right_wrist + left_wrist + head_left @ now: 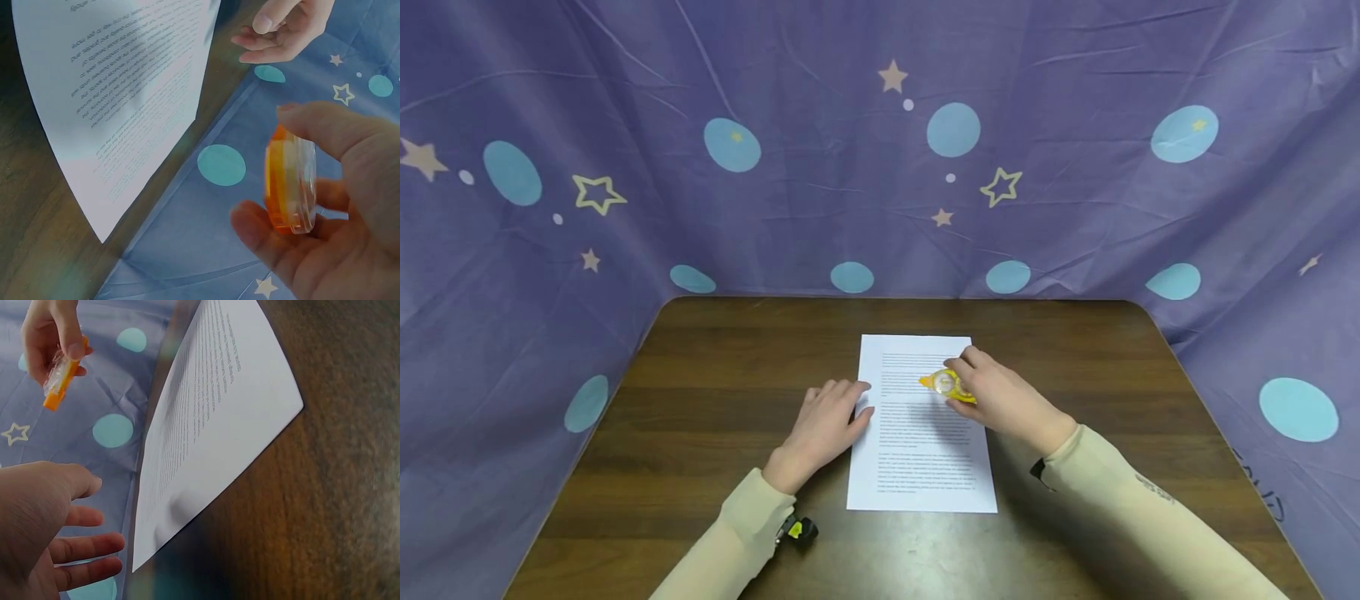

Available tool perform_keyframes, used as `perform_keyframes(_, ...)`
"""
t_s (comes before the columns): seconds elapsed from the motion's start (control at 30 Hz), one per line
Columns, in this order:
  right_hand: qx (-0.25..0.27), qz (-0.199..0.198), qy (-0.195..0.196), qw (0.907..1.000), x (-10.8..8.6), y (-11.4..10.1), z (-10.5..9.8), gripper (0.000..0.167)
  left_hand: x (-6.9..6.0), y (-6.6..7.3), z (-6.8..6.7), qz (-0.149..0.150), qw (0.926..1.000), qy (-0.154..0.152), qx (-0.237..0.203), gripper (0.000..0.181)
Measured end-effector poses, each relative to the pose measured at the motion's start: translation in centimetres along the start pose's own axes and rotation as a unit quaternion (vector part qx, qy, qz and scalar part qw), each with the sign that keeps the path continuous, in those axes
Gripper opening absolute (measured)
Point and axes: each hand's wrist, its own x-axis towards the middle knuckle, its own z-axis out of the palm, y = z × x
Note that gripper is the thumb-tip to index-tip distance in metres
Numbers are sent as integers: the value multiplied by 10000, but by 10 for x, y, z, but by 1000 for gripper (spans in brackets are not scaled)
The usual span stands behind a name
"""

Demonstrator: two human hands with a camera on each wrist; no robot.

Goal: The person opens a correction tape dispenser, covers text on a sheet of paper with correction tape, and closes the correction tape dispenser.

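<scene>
A white sheet of printed paper (925, 467) lies on the wooden table. Over its upper right part, my right hand (1000, 396) holds a yellow correction tape dispenser (945, 383) with a clear casing, its tip pointing left. In the right wrist view, thumb and fingers grip the dispenser (290, 181) from both sides, above the paper. My left hand (827, 421) is at the sheet's left edge with fingers extended and nothing in them. The left wrist view shows that hand (56, 525) a little apart from the paper (250, 419).
The brown wooden table (730, 358) has rounded far corners. A purple curtain (820, 167) with stars and blue ovals hangs behind and along both sides. A black strap with a small device (799, 530) sits at the left wrist.
</scene>
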Motion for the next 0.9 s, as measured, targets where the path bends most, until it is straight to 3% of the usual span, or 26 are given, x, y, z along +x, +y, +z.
perform_keyframes(0.3, 816, -367, -209, 9958, -3, 3, 11, 48, 0, 7, 5, 147, 9998, -46, -123, 33)
perform_keyframes(0.4, 947, -584, -135, 9937, -4, 4, 15, 49, 0, 11, 8, 219, 9993, -83, -277, 32)
perform_keyframes(0.57, 1084, -799, 40, 9909, -3, 5, 17, 49, 5, 16, 6, 463, 9978, 114, -458, 29)
perform_keyframes(0.9, 1437, -337, -163, 9889, -1, 7, 9, 39, 11, 18, 0, 465, 9979, 61, -438, 26)
